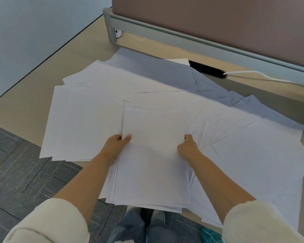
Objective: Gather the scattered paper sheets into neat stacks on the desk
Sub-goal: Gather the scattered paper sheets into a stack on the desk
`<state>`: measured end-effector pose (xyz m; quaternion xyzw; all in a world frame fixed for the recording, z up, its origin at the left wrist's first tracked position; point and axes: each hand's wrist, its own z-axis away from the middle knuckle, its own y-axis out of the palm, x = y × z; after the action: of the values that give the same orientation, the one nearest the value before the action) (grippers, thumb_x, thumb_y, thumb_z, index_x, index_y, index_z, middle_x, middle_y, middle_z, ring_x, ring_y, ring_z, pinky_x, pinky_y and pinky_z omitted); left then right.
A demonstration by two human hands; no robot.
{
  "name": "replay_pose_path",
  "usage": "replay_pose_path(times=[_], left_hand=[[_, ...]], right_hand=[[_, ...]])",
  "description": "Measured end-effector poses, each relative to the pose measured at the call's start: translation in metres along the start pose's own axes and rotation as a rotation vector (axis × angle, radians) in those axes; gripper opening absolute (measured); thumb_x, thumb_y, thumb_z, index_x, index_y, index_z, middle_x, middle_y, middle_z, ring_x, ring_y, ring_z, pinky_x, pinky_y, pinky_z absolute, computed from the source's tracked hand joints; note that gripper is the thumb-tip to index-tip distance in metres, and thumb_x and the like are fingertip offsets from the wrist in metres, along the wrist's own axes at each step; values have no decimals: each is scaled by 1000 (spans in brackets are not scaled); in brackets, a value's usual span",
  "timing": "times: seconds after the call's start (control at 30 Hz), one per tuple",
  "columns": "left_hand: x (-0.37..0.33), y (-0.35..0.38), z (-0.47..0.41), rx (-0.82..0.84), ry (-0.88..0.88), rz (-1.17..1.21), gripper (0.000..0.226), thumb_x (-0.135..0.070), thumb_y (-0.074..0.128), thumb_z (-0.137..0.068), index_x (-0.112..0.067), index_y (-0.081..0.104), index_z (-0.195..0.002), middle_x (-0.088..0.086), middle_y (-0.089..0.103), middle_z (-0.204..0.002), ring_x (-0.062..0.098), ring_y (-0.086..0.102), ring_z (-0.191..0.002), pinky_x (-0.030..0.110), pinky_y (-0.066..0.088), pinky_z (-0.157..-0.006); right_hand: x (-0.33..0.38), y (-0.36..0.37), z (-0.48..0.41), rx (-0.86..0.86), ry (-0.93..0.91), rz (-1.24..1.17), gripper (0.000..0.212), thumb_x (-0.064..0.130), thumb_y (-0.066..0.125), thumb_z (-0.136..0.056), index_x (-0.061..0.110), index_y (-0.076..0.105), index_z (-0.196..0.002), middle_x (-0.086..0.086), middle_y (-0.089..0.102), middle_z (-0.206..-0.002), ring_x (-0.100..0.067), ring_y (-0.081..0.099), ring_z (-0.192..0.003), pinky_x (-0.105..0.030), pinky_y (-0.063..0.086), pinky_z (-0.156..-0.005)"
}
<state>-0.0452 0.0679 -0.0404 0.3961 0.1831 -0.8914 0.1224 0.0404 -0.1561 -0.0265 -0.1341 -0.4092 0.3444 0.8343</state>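
A loose stack of white paper sheets (153,155) sits in the middle, its near end sticking out past the desk's front edge. My left hand (115,148) grips its left edge, thumb on top of the sheets. My right hand (188,146) grips the right edge, fingers curled round it. Many more white sheets lie scattered and overlapping over the beige desk (25,102): a group to the left (84,123), a spread at the back (144,78) and several to the right (253,146).
A brown partition with a grey rail (200,37) closes off the back of the desk. A black cable slot (207,69) with a white cable (263,74) lies at the back right. Dark carpet floor (25,172) shows at the lower left.
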Motion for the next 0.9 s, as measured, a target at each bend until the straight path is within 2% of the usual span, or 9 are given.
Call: replay_pose_path(times=[0.07, 0.13, 0.2, 0.3, 0.43, 0.53, 0.7, 0.77, 0.9], left_hand=[[-2, 2, 2, -7, 155, -57, 17, -19, 61, -90, -9, 60, -104, 13, 68, -103, 29, 64, -94, 39, 53, -87], [-11, 0, 10, -33, 312, -57, 15, -11, 57, -92, -12, 59, -107, 4, 67, -95, 23, 65, -89, 29, 54, -78], [-21, -7, 14, 15, 383, 44, 14, -9, 55, -93, -15, 59, -104, 0, 67, -95, 18, 66, -86, 28, 55, -78], [-34, -26, 16, 86, 414, 172, 20, -6, 51, -94, -21, 60, -102, -1, 70, -97, 13, 69, -84, 27, 58, -76], [-36, -47, 17, 78, 369, 323, 23, -2, 48, -94, -19, 59, -104, -1, 70, -97, 15, 69, -85, 28, 59, -73], [-31, -58, 14, 66, 272, 346, 23, -8, 48, -96, -19, 55, -114, 4, 66, -111, 25, 64, -100, 35, 57, -80], [-22, -81, 8, 84, 3, -45, 55, -27, 67, -86, -22, 35, -131, 1, 54, -122, 26, 54, -110, 43, 47, -93], [-19, -92, 4, 9, 30, -75, 56, -18, 66, -86, -13, 37, -134, 8, 54, -128, 30, 55, -113, 45, 48, -95], [-22, -117, -3, -175, 96, -58, 60, -14, 59, -91, -11, 29, -144, 5, 43, -139, 31, 47, -124, 44, 42, -103]], right_hand=[[5, -1, -1, 32, 27, 1, 39, 5, 46, -88, 4, 40, -127, -8, 49, -103, -23, 49, -90, -32, 44, -75], [10, -1, -2, 10, 2, -1, 8, 13, 46, -90, 9, 49, -96, -5, 50, -90, -22, 48, -83, -36, 44, -75], [15, -4, -5, -72, -90, 14, 32, 27, 45, -95, 17, 35, -67, 2, 38, -71, -21, 42, -76, -31, 35, -72], [24, -4, 0, -188, -299, -136, 43, 33, 53, -93, 15, 34, -59, 0, 36, -61, -18, 38, -60, -25, 32, -57], [44, 5, 3, -3, -358, -386, 16, 27, 57, -93, 16, 61, -82, -2, 62, -83, -17, 58, -76, -31, 48, -75], [57, 18, 1, -18, -395, -266, 27, 30, 52, -95, 13, 50, -74, -1, 51, -73, -15, 48, -67, -28, 42, -65], [84, 43, -5, -114, -425, -152, 28, 28, 50, -96, 13, 40, -73, 2, 45, -71, -15, 43, -64, -24, 33, -56], [94, 52, -4, -98, -399, -249, 18, 28, 54, -93, 13, 45, -96, -3, 55, -88, -20, 53, -80, -27, 41, -68], [117, 73, -5, 91, -249, -267, 51, 30, 60, -90, 12, 40, -133, -4, 50, -121, -23, 52, -106, -33, 43, -90]])
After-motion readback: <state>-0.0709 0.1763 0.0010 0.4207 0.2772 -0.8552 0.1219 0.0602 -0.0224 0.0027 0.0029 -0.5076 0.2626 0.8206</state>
